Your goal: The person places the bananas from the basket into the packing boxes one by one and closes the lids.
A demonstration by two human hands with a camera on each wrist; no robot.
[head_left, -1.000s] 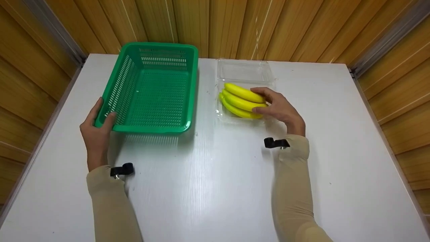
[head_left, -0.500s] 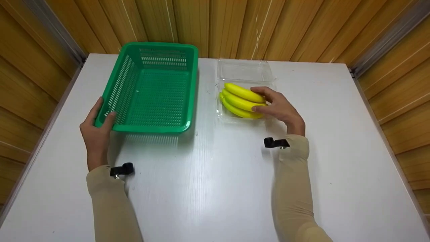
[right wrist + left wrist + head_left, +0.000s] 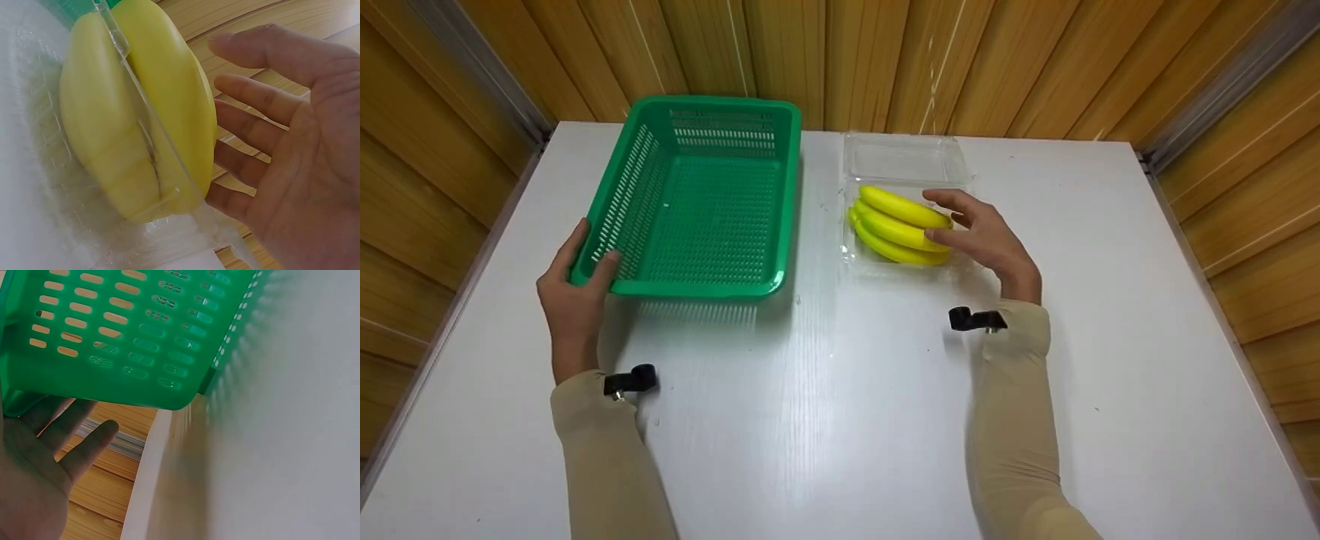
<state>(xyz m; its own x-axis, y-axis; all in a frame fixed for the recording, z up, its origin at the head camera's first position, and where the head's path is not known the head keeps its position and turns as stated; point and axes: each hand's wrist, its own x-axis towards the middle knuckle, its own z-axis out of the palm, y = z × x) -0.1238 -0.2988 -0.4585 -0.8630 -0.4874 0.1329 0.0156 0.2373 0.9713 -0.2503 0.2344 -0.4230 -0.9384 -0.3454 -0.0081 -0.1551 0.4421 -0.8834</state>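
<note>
In the head view, my left hand (image 3: 574, 300) holds the near left corner of a green plastic basket (image 3: 786, 225), thumb over the rim and fingers along the outside. The left wrist view shows the basket's slotted wall (image 3: 135, 337) with several fingers of that hand below the rim. A bunch of yellow bananas (image 3: 896, 221) lies in an open clear plastic box (image 3: 904, 159). My right hand (image 3: 990, 236) is at the bunch's right end, thumb and fingers spread. In the right wrist view the thumb is apart from the bananas (image 3: 174, 84), and the fingertips reach behind them.
The white table (image 3: 810, 420) carries the basket at back left and the box to its right. Wooden panels (image 3: 870, 60) stand behind the table and at both sides. A black mount (image 3: 976, 319) sits on each sleeve cuff.
My right hand has loosened from the bananas, and its index finger has lifted slightly off them. The bunch stays in the box. The left hand keeps its place on the basket.
</note>
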